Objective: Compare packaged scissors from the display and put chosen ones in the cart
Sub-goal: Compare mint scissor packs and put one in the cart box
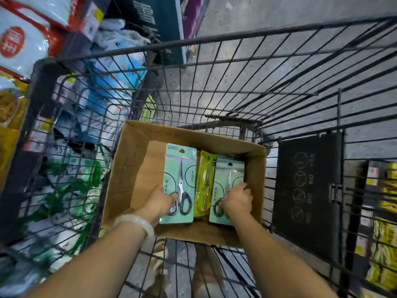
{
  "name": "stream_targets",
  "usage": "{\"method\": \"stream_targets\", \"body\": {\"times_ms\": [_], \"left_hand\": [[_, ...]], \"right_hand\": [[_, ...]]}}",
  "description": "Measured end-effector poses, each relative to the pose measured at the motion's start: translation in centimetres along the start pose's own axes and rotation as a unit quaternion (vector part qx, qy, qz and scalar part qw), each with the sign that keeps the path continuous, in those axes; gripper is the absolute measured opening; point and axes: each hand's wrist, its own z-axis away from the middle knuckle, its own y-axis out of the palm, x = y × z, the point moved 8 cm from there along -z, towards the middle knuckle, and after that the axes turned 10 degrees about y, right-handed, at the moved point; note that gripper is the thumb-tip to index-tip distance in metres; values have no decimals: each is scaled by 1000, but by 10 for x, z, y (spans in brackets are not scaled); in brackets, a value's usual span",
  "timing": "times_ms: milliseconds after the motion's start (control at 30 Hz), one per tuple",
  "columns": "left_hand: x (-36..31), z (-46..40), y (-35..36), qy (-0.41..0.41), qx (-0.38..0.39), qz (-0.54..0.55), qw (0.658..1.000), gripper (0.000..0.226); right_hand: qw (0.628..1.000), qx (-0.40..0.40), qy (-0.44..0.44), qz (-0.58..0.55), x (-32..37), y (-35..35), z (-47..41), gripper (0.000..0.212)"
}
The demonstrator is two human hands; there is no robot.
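An open cardboard box [129, 168] sits inside the wire shopping cart [214, 41]. My left hand [160, 201], with a pale bangle on its wrist, grips the lower left of a mint-green scissors pack [181, 166] with black-handled scissors. My right hand [237, 200] holds a second mint-green scissors pack [228, 171] by its lower part. Both packs are low inside the box. Between them a yellow-green scissors pack [204, 179] lies in the box, touched by neither hand.
A dark plastic child-seat flap [307, 190] hangs on the cart's right side. Bagged and boxed goods [25, 39] are stacked along the left outside the cart. Yellow packages [382, 244] sit low at the right. Grey concrete floor [257, 14] lies ahead.
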Motion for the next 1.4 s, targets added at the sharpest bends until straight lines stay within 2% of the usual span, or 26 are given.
{"method": "stream_targets", "body": {"times_ms": [100, 167, 233, 333, 500, 567, 667, 733, 833, 867, 967, 1000, 1067, 1100, 1200, 1233, 1333, 1400], "left_hand": [[-1, 1, -1, 5, -1, -2, 1000, 47], [-3, 4, -2, 9, 0, 1, 1000, 39], [-5, 10, -5, 11, -3, 12, 1000, 25], [-11, 20, -14, 18, -18, 34, 999, 21], [-22, 42, -32, 38, -18, 84, 996, 27], [-25, 51, -43, 52, -31, 107, 992, 30], [-32, 69, -60, 83, -44, 160, 983, 38], [-26, 78, -75, 108, -49, 184, 976, 45], [10, 84, -107, 131, -74, 234, 961, 66], [15, 107, -121, 131, -82, 247, 957, 64], [44, 180, -162, 155, -136, 291, 934, 20], [62, 199, -173, 164, -154, 300, 927, 16], [108, 234, -194, 186, -181, 327, 909, 15], [135, 251, -203, 192, -193, 342, 899, 16], [217, 309, -222, 189, -248, 402, 861, 19], [239, 330, -224, 190, -253, 439, 841, 20], [309, 386, -234, 198, -286, 514, 784, 42], [361, 430, -244, 220, -331, 526, 752, 42]], "right_hand": [[1000, 14, 20, 9, 3, -6, 1, 91], [1000, 19, 13, 1, -1, -10, 3, 86], [998, 39, -8, -54, -5, -13, 5, 71], [985, 93, -25, -146, -9, -21, 11, 38], [953, 168, -64, -245, 1, -46, 39, 29], [928, 206, -104, -293, 17, -61, 67, 19], [909, 227, -186, -296, 46, -83, 116, 3], [903, 221, -236, -283, 65, -94, 148, 1], [889, 238, -277, -275, 85, -94, 198, 20], [884, 249, -289, -270, 89, -90, 217, 23], [875, 259, -339, -231, 96, -65, 280, 20], [870, 252, -360, -223, 96, -56, 303, 17], [855, 222, -414, -221, 96, -47, 350, 6], [845, 204, -447, -211, 95, -43, 378, 10], [822, 167, -523, -151, 85, -16, 465, 46], [812, 167, -542, -138, 79, -1, 497, 51], [788, 197, -570, -126, 59, 66, 570, 42], [780, 224, -576, -99, 41, 127, 609, 33]]}}
